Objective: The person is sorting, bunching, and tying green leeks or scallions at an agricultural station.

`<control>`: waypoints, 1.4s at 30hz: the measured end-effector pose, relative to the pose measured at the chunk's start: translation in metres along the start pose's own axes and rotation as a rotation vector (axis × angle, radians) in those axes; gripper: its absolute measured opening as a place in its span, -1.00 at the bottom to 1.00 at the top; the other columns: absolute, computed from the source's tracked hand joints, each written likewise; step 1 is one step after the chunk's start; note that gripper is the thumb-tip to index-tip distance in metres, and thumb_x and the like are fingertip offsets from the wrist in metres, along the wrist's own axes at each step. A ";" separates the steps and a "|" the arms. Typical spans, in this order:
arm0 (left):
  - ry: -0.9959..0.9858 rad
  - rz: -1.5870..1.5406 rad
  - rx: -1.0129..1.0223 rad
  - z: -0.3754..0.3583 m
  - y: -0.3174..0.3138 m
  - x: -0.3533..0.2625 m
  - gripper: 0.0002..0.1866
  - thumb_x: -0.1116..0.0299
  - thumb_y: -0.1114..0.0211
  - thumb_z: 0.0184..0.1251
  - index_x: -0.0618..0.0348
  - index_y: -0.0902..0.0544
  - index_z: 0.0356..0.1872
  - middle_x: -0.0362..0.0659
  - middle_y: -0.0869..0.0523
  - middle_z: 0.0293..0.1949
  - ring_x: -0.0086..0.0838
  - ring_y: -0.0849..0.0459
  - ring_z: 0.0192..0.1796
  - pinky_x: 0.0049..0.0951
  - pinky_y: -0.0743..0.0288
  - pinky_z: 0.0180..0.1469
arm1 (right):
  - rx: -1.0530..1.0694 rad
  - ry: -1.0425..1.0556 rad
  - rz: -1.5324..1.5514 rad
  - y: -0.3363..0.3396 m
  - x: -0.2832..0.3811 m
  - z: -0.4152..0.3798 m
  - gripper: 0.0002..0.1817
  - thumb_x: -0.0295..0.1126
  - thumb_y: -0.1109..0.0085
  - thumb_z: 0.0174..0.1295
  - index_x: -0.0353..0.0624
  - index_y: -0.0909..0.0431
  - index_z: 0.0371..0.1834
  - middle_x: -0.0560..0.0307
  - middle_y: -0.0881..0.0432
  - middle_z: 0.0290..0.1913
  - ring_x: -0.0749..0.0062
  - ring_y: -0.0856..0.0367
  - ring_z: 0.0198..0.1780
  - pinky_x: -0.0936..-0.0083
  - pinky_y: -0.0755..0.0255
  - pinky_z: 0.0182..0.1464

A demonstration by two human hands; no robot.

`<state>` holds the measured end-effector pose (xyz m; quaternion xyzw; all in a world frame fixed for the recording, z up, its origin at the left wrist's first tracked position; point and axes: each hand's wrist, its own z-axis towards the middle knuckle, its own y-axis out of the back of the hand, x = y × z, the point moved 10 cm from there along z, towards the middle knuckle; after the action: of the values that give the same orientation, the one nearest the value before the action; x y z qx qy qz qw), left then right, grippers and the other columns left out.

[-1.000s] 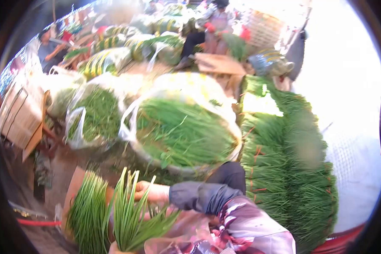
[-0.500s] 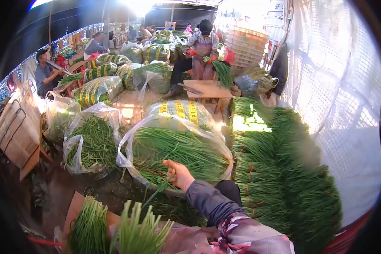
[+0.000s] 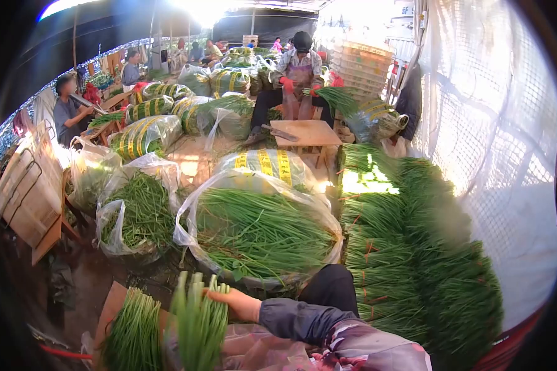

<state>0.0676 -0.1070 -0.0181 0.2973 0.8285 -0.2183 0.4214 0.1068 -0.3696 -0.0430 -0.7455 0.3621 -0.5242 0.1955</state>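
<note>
My right hand [image 3: 236, 302] is closed at the upper part of a bunch of green stalks [image 3: 198, 328], near the bottom centre, the fingers partly behind the stalks. My left hand does not show; the stalks and the frame edge may hide it. Left of the bunch, a second bundle of stalks [image 3: 133, 334] lies on a brown board [image 3: 112, 298]. Beyond my right hand is a large open plastic bag [image 3: 189, 216] full of long green stalks [image 3: 266, 229].
Tied bundles [image 3: 384, 247] are stacked at right beside a white sheet [image 3: 507, 154]. A bag of loose greens [image 3: 139, 207] stands left. Ahead, a person in red gloves [image 3: 300, 71] sits behind a low wooden table [image 3: 306, 133]. Other people sit at upper left.
My right hand has moved down and left from over the open bag to the bunch of stalks. The bunch stands more upright. The person ahead has shifted their hands and greens.
</note>
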 end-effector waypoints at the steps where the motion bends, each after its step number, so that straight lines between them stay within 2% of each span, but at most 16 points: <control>1: -0.043 0.002 0.008 0.003 -0.006 -0.004 -0.83 0.47 -0.29 0.27 0.15 -0.57 -0.14 -0.21 -0.63 -0.39 -0.53 -0.58 -0.41 -0.45 -0.49 -0.37 | -0.013 0.045 0.064 0.007 0.003 0.007 -0.61 -0.14 -0.13 0.34 -0.12 -0.49 0.12 0.19 -0.67 -0.14 0.44 -0.66 -0.21 0.37 -0.59 -0.18; 7: -0.234 -0.011 0.030 0.017 -0.033 -0.021 -0.64 0.55 -0.35 0.20 0.19 -0.54 0.04 -0.18 -0.68 -0.20 -0.50 -0.64 -0.26 -0.50 -0.55 -0.30 | -0.217 0.168 0.221 0.036 0.015 0.027 -0.66 -0.18 -0.13 0.34 -0.17 -0.52 0.04 0.08 -0.67 -0.31 0.34 -0.64 -0.37 0.32 -0.58 -0.28; 15: -0.074 0.090 0.085 0.018 -0.023 -0.010 -0.41 0.56 -0.31 0.02 0.29 -0.48 0.19 -0.13 -0.73 -0.14 -0.56 -0.66 -0.37 -0.58 -0.51 -0.33 | -0.417 0.544 0.113 0.116 0.143 -0.010 -0.64 -0.04 -0.12 0.30 -0.14 -0.55 -0.22 0.39 -0.13 -0.81 0.59 -0.04 -0.82 0.55 0.09 -0.73; 16: -0.070 -0.070 0.043 0.017 -0.021 -0.015 -0.72 0.49 -0.33 0.04 0.30 -0.60 -0.17 -0.19 -0.60 -0.59 -0.57 -0.49 -0.65 -0.58 -0.30 -0.59 | -0.472 0.751 -0.114 0.122 0.180 -0.021 -0.62 -0.02 -0.12 0.31 -0.16 -0.57 -0.28 0.40 -0.16 -0.80 0.60 -0.02 -0.83 0.54 0.09 -0.73; 17: -0.083 -0.003 0.146 0.045 -0.024 -0.023 -0.86 0.46 -0.29 0.08 0.26 -0.60 -0.32 -0.22 -0.53 -0.66 -0.57 -0.42 -0.71 -0.57 -0.20 -0.64 | -0.271 0.624 -0.131 0.101 0.220 -0.047 -0.63 -0.05 -0.08 0.35 -0.17 -0.59 -0.28 0.42 -0.16 -0.80 0.61 0.00 -0.82 0.54 0.14 -0.73; 20: 0.050 -0.230 0.040 0.014 -0.004 0.007 -0.84 0.47 -0.22 0.15 0.29 -0.48 -0.28 -0.12 -0.44 -0.70 -0.48 -0.38 -0.75 -0.45 -0.30 -0.60 | -0.019 0.395 -0.625 0.056 0.128 -0.008 -0.59 -0.11 0.00 0.40 -0.25 -0.57 0.03 0.33 -0.53 -0.58 0.62 -0.47 -0.56 0.59 -0.40 -0.43; 21: 0.036 -0.292 0.083 0.016 -0.005 0.013 -0.81 0.43 -0.25 0.16 0.29 -0.48 -0.26 -0.12 -0.44 -0.69 -0.48 -0.38 -0.74 -0.45 -0.30 -0.60 | 0.115 0.253 -0.577 0.055 0.100 0.002 -0.53 -0.15 -0.09 0.35 -0.28 -0.49 0.18 0.17 -0.66 -0.32 0.52 -0.61 -0.28 0.49 -0.50 -0.10; 24: 0.007 -0.495 0.214 0.021 -0.023 0.004 -0.68 0.27 -0.33 0.21 0.28 -0.48 -0.20 -0.12 -0.48 -0.60 -0.51 -0.37 -0.74 -0.45 -0.29 -0.60 | 0.305 0.347 -0.561 -0.027 0.032 -0.011 -0.54 -0.29 -0.24 0.25 -0.26 -0.45 0.17 -0.01 -0.64 -0.05 0.35 -0.59 -0.03 0.34 -0.45 0.12; 27: 0.067 -0.589 0.250 0.015 -0.037 0.006 -0.68 0.25 -0.32 0.22 0.28 -0.48 -0.19 -0.13 -0.46 -0.62 -0.52 -0.37 -0.74 -0.45 -0.28 -0.61 | 0.296 0.258 -0.796 0.006 -0.028 0.033 -0.61 -0.22 -0.16 0.31 -0.22 -0.49 0.10 0.23 -0.58 -0.41 0.50 -0.58 -0.45 0.49 -0.54 -0.37; 28: 0.056 -0.608 0.263 0.016 -0.039 0.005 -0.71 0.26 -0.32 0.22 0.28 -0.49 -0.24 -0.14 -0.45 -0.64 -0.53 -0.37 -0.75 -0.46 -0.27 -0.62 | 0.174 0.217 -0.657 -0.010 -0.007 0.010 -0.67 -0.19 -0.12 0.34 -0.20 -0.52 0.00 0.38 -0.38 -0.60 0.66 -0.35 -0.66 0.62 -0.27 -0.66; 30: 0.050 -0.631 0.263 0.012 -0.033 0.006 -0.73 0.28 -0.32 0.22 0.28 -0.50 -0.29 -0.16 -0.43 -0.66 -0.54 -0.36 -0.75 -0.47 -0.27 -0.62 | 0.311 0.006 0.120 0.016 0.012 0.024 -0.69 -0.17 -0.13 0.33 -0.19 -0.53 -0.07 0.41 -0.25 -0.66 0.72 -0.20 -0.70 0.65 -0.07 -0.70; 32: 0.017 -0.625 0.384 0.003 -0.030 0.009 -0.71 0.26 -0.32 0.21 0.25 -0.48 -0.25 -0.16 -0.43 -0.65 -0.55 -0.36 -0.74 -0.47 -0.27 -0.62 | 0.006 0.226 0.225 0.052 0.073 0.018 -0.70 -0.18 -0.13 0.31 -0.18 -0.54 -0.08 0.43 -0.13 -0.70 0.72 -0.05 -0.73 0.67 0.10 -0.68; 34: 0.027 -0.709 0.380 0.003 -0.025 0.022 -0.70 0.23 -0.31 0.23 0.23 -0.48 -0.21 -0.18 -0.42 -0.66 -0.56 -0.37 -0.74 -0.47 -0.29 -0.62 | 0.137 0.401 0.344 0.070 0.129 0.004 -0.69 -0.24 -0.15 0.23 -0.18 -0.53 -0.04 0.48 -0.23 -0.69 0.66 -0.24 -0.69 0.68 -0.14 -0.58; 37: 0.027 -0.860 0.420 0.000 -0.030 0.017 -0.48 0.21 -0.22 0.34 0.19 -0.34 0.25 -0.20 -0.45 -0.61 -0.54 -0.40 -0.71 -0.43 -0.31 -0.59 | 0.013 -0.025 -1.054 0.047 0.089 -0.006 -0.36 -0.19 -0.27 0.11 -0.17 -0.41 0.28 0.19 -0.68 -0.39 0.51 -0.62 -0.37 0.57 -0.45 -0.30; 38: 0.027 -0.859 0.415 0.002 -0.030 0.017 -0.48 0.21 -0.22 0.34 0.19 -0.34 0.25 -0.20 -0.45 -0.61 -0.54 -0.40 -0.71 -0.43 -0.31 -0.59 | -0.037 0.144 -1.906 0.034 0.088 -0.009 -0.36 -0.19 -0.33 0.07 -0.19 -0.45 0.24 0.06 -0.72 -0.20 0.46 -0.67 -0.16 0.54 -0.50 -0.12; 42: 0.013 -0.901 0.408 0.009 -0.034 0.019 -0.45 0.21 -0.22 0.34 0.22 -0.32 0.26 -0.20 -0.43 -0.61 -0.54 -0.41 -0.71 -0.44 -0.32 -0.57 | 0.126 0.288 -1.210 -0.013 0.062 -0.010 -0.39 -0.17 -0.38 0.02 -0.13 -0.52 0.18 0.00 -0.70 -0.16 0.32 -0.68 -0.08 0.48 -0.50 -0.02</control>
<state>0.0404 -0.1316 -0.0353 -0.0127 0.8177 -0.5346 0.2131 0.1131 -0.4065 0.0091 -0.7275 -0.1331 -0.6576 -0.1432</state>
